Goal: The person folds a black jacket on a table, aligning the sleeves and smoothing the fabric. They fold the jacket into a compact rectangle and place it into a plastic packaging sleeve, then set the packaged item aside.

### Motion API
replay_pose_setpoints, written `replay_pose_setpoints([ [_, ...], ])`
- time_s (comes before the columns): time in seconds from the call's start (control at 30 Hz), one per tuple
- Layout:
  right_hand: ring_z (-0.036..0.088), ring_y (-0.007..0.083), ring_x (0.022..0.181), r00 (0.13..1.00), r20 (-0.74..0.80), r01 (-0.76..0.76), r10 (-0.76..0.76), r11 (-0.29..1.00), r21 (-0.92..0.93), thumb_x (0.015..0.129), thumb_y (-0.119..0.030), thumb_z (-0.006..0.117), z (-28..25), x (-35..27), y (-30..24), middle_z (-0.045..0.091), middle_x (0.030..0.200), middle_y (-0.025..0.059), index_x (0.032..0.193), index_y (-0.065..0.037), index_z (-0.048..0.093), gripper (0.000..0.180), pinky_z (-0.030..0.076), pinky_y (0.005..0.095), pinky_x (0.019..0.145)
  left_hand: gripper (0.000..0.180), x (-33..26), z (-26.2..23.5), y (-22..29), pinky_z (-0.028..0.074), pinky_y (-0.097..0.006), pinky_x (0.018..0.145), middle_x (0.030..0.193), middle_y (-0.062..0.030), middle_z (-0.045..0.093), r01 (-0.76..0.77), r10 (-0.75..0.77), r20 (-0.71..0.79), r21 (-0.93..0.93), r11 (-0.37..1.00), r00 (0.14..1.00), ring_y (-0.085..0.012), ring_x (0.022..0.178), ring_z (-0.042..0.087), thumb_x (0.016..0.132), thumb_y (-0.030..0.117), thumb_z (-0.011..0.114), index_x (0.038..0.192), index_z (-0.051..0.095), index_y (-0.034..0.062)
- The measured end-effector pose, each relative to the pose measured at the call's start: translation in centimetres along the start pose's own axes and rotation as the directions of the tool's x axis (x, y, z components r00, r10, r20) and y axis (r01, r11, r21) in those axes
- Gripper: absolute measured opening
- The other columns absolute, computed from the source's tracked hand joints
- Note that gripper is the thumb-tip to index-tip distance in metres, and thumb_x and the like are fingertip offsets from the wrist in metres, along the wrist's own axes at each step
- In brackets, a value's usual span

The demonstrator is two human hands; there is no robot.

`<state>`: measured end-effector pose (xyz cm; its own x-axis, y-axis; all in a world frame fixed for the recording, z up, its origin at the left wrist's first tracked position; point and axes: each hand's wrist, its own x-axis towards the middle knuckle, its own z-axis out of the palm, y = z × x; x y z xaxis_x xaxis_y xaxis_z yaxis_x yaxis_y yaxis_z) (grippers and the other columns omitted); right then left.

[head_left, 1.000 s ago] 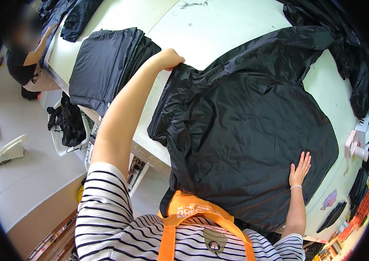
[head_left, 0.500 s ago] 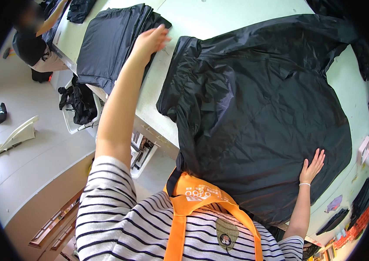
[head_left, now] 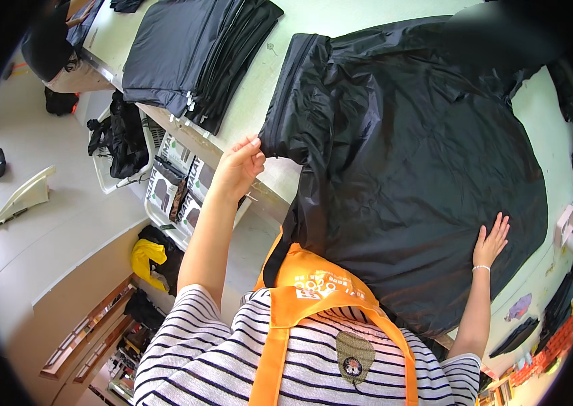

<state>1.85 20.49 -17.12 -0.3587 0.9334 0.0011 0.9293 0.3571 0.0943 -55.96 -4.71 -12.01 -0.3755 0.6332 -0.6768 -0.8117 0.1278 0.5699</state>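
A large black garment [head_left: 421, 155] of thin, shiny fabric lies spread over the pale green tabletop. Its gathered left end has a thick folded band [head_left: 290, 88]. My left hand [head_left: 240, 164] pinches the near corner of that band, thumb against bent fingers, just beyond the table's edge. On the garment's right part, my right hand [head_left: 491, 243] rests flat with the fingers stretched out. Left of the garment stands a neat stack of folded black garments [head_left: 181, 54], with small white tags at its near edge.
Below the table edge are a white basket [head_left: 114, 181] with black fabric and a crate of printed packages [head_left: 177, 186]. A person [head_left: 50, 51] stands at the far left. A small white device [head_left: 570, 233] and dark fabric pieces [head_left: 516, 337] lie along the right side.
My left hand has come down from beside the folded stack and taken hold of the garment's corner. My right hand still lies flat on the fabric. The view has shifted slightly.
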Motion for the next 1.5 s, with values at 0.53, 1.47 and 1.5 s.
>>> replay_pose_setpoints([
  [0.53, 0.048, 0.0336, 0.120, 0.941, -0.284, 0.006, 0.182, 0.833, 0.554, 0.083, -0.013, 0.063, -5.3, -4.3, 0.2, 0.053, 0.128, 0.0161, 0.120, -0.006, 0.056, 0.039, 0.038, 0.0391, 0.101, 0.025, 1.2, 0.0, 4.1, 0.045, -0.022, 0.071, 0.092, -0.0009, 0.061, -0.450, 0.496, 0.030, 0.470, 0.759, 0.868, -0.0097, 0.076, 0.056, 0.091, 0.018, 0.059, 0.114, 0.057, 0.0077],
  [1.47, 0.057, 0.0330, 0.094, 0.616, -0.043, -0.786, 0.786, 0.618, 0.023, 0.084, -0.010, 0.058, 3.0, -30.0, 44.6, 0.060, 0.097, 0.0144, 0.090, -0.006, 0.060, 0.008, 0.046, 0.0402, 0.084, 0.041, 3.7, 1.4, -1.0, 0.053, -0.023, 0.062, 0.103, -0.0095, 0.067, -0.302, 0.530, -0.102, 0.725, 0.619, 0.842, -0.0173, 0.074, 0.066, 0.087, 0.015, 0.064, 0.124, 0.048, 0.0040],
  [1.5, 0.058, 0.0334, 0.089, 0.516, -0.003, -0.843, 0.856, 0.509, 0.174, 0.085, -0.010, 0.057, 3.6, -29.6, 43.5, 0.061, 0.091, 0.0155, 0.090, -0.006, 0.059, 0.008, 0.047, 0.0407, 0.083, 0.041, 2.8, 1.4, -1.4, 0.051, -0.022, 0.059, 0.109, -0.0107, 0.066, -0.313, 0.483, -0.081, 0.667, 0.676, 0.872, -0.0161, 0.072, 0.064, 0.088, 0.014, 0.062, 0.126, 0.047, 0.0050],
])
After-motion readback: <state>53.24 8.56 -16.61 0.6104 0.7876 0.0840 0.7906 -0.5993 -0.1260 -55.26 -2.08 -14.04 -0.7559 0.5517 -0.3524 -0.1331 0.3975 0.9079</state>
